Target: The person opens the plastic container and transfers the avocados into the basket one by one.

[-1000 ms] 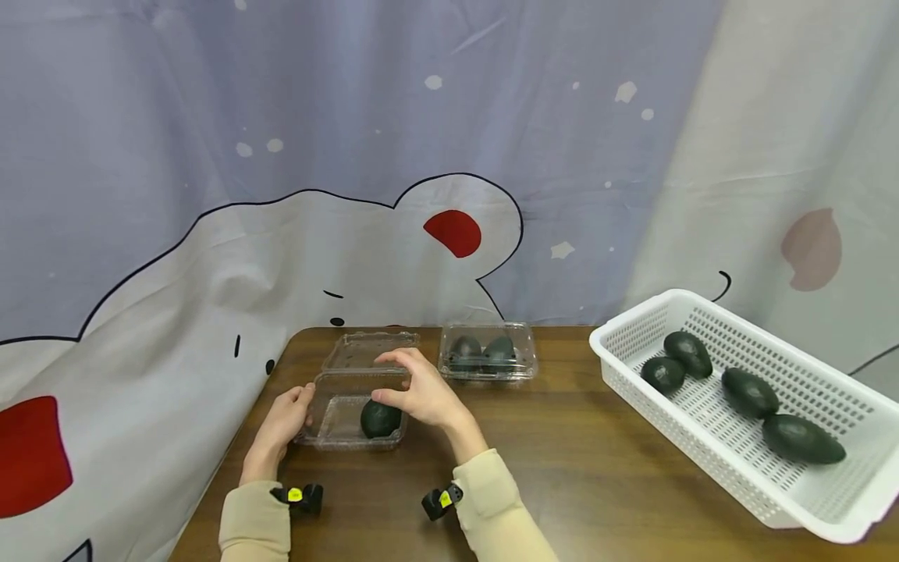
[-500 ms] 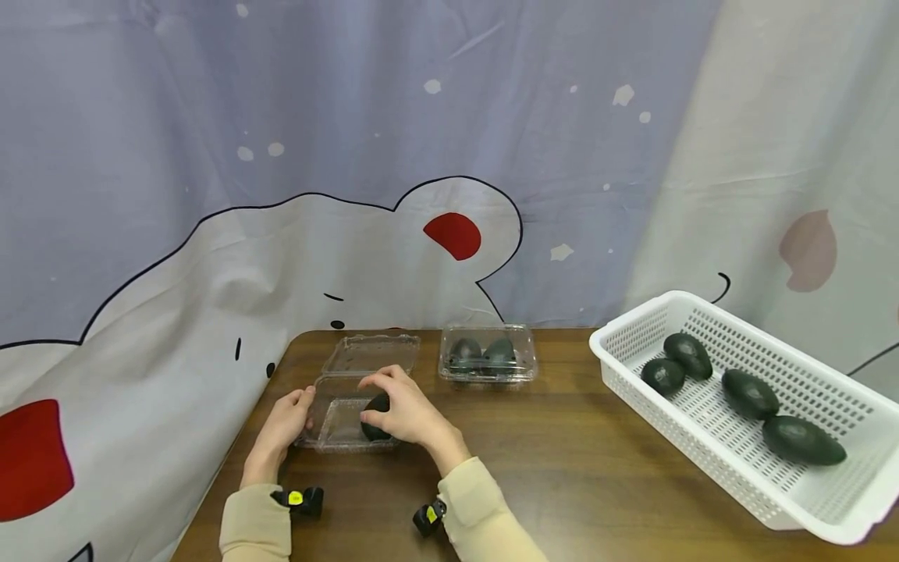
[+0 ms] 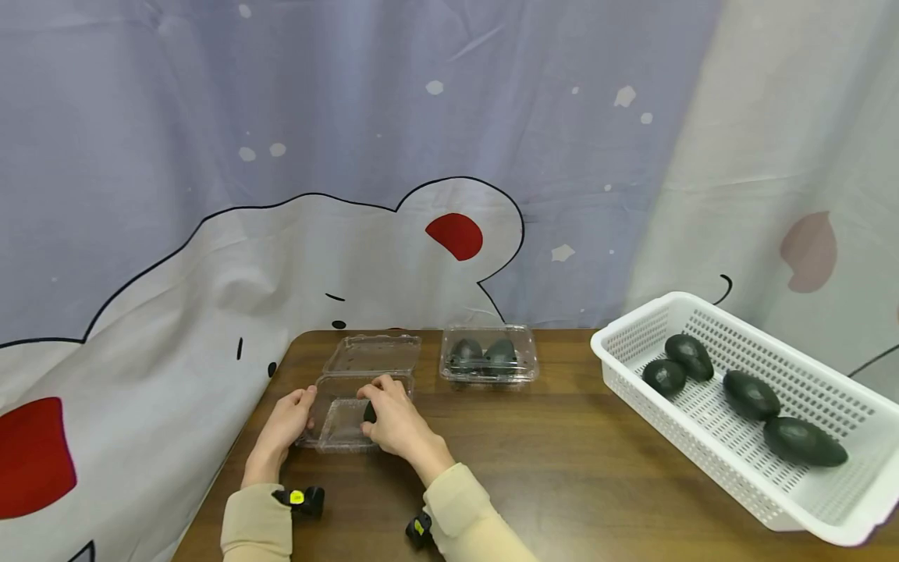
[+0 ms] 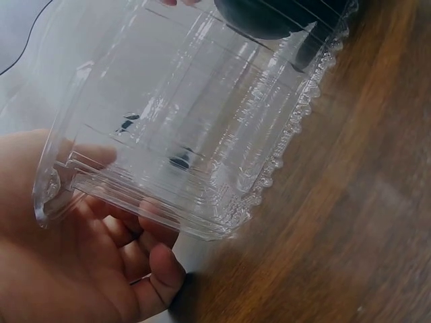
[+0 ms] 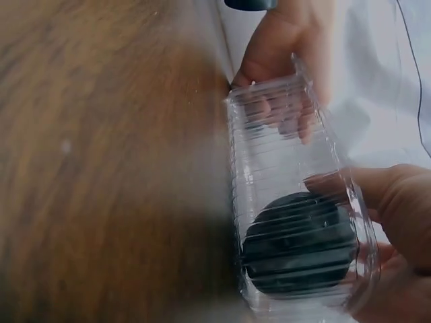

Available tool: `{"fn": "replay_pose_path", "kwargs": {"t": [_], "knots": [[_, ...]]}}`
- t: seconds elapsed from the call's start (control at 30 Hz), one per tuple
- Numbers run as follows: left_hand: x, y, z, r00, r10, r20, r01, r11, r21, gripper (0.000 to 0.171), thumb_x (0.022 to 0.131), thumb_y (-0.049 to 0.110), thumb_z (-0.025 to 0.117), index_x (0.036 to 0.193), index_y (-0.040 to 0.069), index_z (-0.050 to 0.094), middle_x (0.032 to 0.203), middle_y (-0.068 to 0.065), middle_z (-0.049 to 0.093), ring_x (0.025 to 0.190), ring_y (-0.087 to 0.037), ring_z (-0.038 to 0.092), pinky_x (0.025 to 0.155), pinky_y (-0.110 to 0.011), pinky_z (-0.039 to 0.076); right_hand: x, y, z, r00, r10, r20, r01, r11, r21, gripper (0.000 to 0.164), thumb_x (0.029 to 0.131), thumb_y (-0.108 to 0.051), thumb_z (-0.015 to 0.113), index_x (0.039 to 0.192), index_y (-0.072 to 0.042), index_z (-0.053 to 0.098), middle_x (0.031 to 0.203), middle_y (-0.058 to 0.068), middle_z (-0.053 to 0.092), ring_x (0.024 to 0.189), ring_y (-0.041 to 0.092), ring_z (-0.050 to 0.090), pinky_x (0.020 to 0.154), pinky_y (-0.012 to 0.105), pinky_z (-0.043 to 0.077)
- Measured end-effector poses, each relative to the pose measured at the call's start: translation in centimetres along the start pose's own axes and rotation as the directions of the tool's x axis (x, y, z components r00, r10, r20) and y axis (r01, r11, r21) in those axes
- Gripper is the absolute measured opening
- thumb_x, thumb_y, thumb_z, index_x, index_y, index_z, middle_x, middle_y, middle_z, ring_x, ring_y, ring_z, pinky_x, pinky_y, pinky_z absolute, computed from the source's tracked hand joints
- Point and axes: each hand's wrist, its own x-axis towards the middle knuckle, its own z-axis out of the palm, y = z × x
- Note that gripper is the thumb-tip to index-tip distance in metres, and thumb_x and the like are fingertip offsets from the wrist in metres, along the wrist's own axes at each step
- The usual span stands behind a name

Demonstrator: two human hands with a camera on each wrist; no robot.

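An open clear plastic clamshell container [image 3: 342, 417] lies on the table, its lid [image 3: 372, 355] folded back toward the curtain. My left hand [image 3: 284, 421] grips its left end; in the left wrist view the thumb lies over the rim and the fingers curl below. Inside the right half is a dark green avocado [image 5: 300, 245], seen through the ribbed wall in the right wrist view. My right hand [image 3: 399, 425] reaches in over the rim and holds this avocado between thumb and fingers, hiding most of it from the head view.
A closed clamshell [image 3: 488, 353] with two avocados stands behind, to the right of the open one. At the right, a white perforated basket [image 3: 702, 437] carries several avocados [image 3: 750, 396]. Wooden table [image 3: 562, 468] stretches between; a printed curtain [image 3: 337, 117] hangs at its back edge.
My right hand has come down and to the left from above the container, closing its fingers around the avocado. The left hand keeps its grip on the container.
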Motion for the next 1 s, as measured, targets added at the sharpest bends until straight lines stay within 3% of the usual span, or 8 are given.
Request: {"fn": "replay_pose_path", "kwargs": {"t": [0.27, 0.57, 0.77, 1.0], "knots": [[0.0, 0.0, 0.2, 1.000, -0.002, 0.008, 0.002, 1.000, -0.005, 0.045, 0.107, 0.040, 0.036, 0.089, 0.000, 0.047, 0.075, -0.007, 0.047, 0.068, -0.020, 0.047, 0.063, -0.033, 0.035, 0.1, -0.6, 0.4, 1.000, 0.007, -0.025, -0.011, 0.985, -0.171, 0.049, 0.085, -0.031, 0.079, 0.128, -0.017, 0.061, 0.133, 0.007, 0.048, 0.119, 0.027, 0.046, 0.087, 0.033, 0.049], [0.0, 0.1, 0.1, 1.000, 0.015, 0.004, -0.015, 1.000, -0.023, 0.043, 0.107, 0.037, 0.037, 0.084, 0.001, 0.045, 0.072, -0.007, 0.048, 0.063, -0.019, 0.043, 0.058, -0.032, 0.033, 0.3, -1.4, 1.1, 0.998, -0.016, -0.053, 0.002, 0.967, -0.253, 0.052, 0.083, -0.038, 0.079, 0.127, -0.014, 0.062, 0.127, 0.009, 0.053, 0.110, 0.029, 0.054, 0.081, 0.036, 0.053], [-0.1, 0.1, 0.1, 1.000, 0.011, 0.002, -0.011, 0.999, -0.031, 0.043, 0.107, 0.037, 0.038, 0.085, 0.001, 0.045, 0.072, -0.007, 0.047, 0.064, -0.019, 0.044, 0.059, -0.032, 0.034, 0.2, -1.2, 1.2, 0.998, -0.023, -0.059, 0.010, 0.978, -0.207, 0.044, 0.083, -0.030, 0.079, 0.122, -0.015, 0.065, 0.125, 0.010, 0.053, 0.109, 0.028, 0.054, 0.079, 0.035, 0.053], [-0.4, 0.1, -0.3, 1.000, 0.006, -0.005, -0.006, 1.000, -0.014, 0.043, 0.107, 0.038, 0.037, 0.087, 0.001, 0.046, 0.074, -0.008, 0.049, 0.065, -0.019, 0.044, 0.061, -0.033, 0.035, 0.2, -0.9, 0.7, 0.998, -0.028, -0.062, 0.028, 1.000, -0.003, 0.039, 0.085, -0.030, 0.075, 0.121, -0.019, 0.064, 0.122, 0.001, 0.051, 0.099, 0.017, 0.051, 0.076, 0.028, 0.049]]}}
